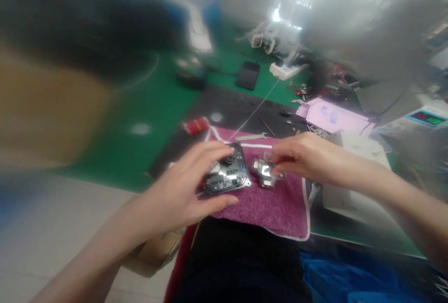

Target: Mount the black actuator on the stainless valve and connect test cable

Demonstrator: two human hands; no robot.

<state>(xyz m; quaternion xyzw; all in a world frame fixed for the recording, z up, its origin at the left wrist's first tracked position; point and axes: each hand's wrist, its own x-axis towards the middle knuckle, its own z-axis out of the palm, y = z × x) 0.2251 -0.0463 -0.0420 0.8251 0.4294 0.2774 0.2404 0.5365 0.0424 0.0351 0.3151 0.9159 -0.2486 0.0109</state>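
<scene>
Left hand (191,184) spread wide around circuit unit (231,171), nine o'clock on purple towel (259,212): best steadied by rim. Right hand (297,154), fingers curled, at metal fitting (265,172), unit's three o'clock; grip hidden, can't tell. Keep fitting level.

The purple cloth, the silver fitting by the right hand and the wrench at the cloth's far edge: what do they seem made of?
Cloth: probably terry-like fabric, matte; its pile looks fuzzy.
Fitting: likely metal, polished or plated; it shows bright highlights.
Wrench: probably steel, by its shape and even grey; blur leaves the finish open.
</scene>
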